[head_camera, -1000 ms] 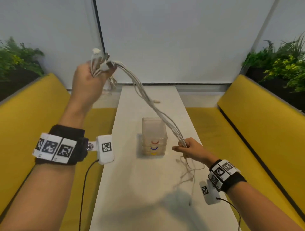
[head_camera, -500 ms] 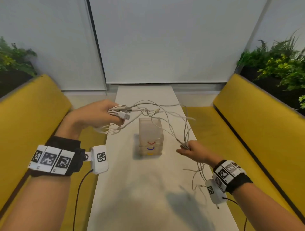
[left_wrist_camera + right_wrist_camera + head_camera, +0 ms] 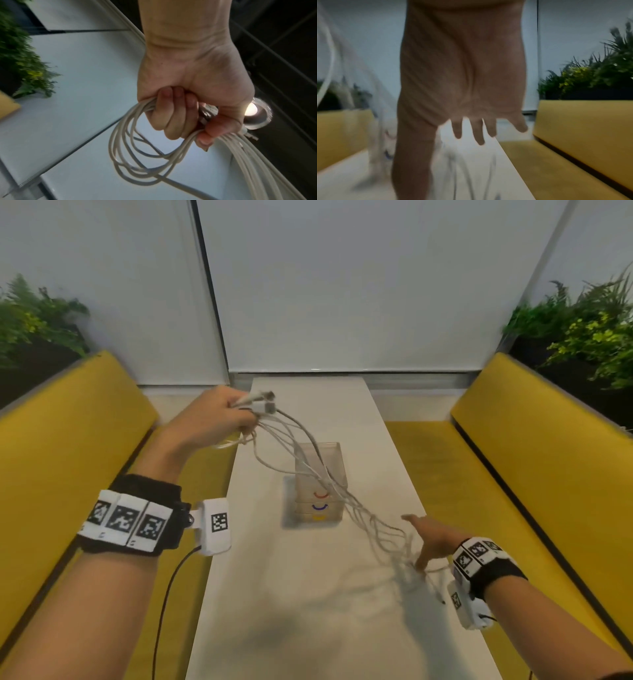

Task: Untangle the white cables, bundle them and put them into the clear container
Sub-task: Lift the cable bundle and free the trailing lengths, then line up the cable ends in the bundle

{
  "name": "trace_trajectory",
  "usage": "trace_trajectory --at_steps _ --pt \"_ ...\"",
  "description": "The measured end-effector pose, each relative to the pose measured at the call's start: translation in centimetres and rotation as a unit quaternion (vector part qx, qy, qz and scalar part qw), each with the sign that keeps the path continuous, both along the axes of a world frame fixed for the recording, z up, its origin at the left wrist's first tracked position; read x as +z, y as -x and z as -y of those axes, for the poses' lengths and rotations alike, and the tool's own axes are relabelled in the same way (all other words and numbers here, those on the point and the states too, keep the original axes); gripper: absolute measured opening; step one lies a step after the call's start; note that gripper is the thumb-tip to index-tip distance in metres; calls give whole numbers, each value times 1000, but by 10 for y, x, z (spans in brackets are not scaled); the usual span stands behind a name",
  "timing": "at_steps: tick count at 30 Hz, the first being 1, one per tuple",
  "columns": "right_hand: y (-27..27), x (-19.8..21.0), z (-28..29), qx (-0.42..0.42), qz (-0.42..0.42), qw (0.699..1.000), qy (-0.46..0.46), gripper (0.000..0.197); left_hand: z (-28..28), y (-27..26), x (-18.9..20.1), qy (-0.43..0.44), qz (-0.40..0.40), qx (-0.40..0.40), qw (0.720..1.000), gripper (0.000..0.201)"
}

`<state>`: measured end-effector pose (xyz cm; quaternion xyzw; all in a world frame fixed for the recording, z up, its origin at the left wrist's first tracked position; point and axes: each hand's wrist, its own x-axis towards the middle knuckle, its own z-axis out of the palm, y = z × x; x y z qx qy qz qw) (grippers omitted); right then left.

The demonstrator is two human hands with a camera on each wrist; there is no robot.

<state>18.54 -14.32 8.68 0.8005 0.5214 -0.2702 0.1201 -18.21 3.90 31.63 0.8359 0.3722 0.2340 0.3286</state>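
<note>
1. Above the worktop [image 3: 308,594], the left hand [image 3: 212,419] grips the white cables [image 3: 298,450] by their plugs.
2. Cables trail past the clear container [image 3: 320,474].
3. Right hand [image 3: 431,539]: grip wide, fingers spread beside the strands.

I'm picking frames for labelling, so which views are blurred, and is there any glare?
Head view: mostly sharp, but the right hand and the cables near it are motion-smeared. Left wrist view: left hand and cable loops sharp, plant smeared, glare from a lamp. Right wrist view: blurred throughout, the hand dim.
</note>
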Motion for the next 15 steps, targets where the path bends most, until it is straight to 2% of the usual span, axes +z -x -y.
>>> trace_trajectory --at_steps 2,4,6,8,10,11,13,14,15 --pt "6 21 -14 28 -20 999 1 124 7 -18 -9 -33 -55 -35 997 18" --pt "20 51 -23 40 -152 986 -47 128 14 -34 -19 -28 -111 -73 991 17" --pt "44 79 -29 45 -293 946 -133 134 22 -48 -28 -16 -153 -103 983 16" --pt "76 101 -34 34 -385 892 -233 134 31 -61 -33 -3 -154 -118 981 17" --pt "107 106 -39 19 -442 840 -314 115 37 -72 -33 -5 -121 -127 985 23" --pt "120 105 -40 8 -473 818 -327 93 38 -75 -31 -18 -93 -120 988 28" --pt "140 97 -38 -8 -530 793 -299 38 35 -75 -21 -44 -25 -77 996 30" --pt "143 90 -35 -8 -568 774 -280 31 31 -71 -14 -54 6 -48 997 29" --pt "143 83 -33 -12 -608 751 -256 49 27 -67 -7 -64 32 -21 997 29"
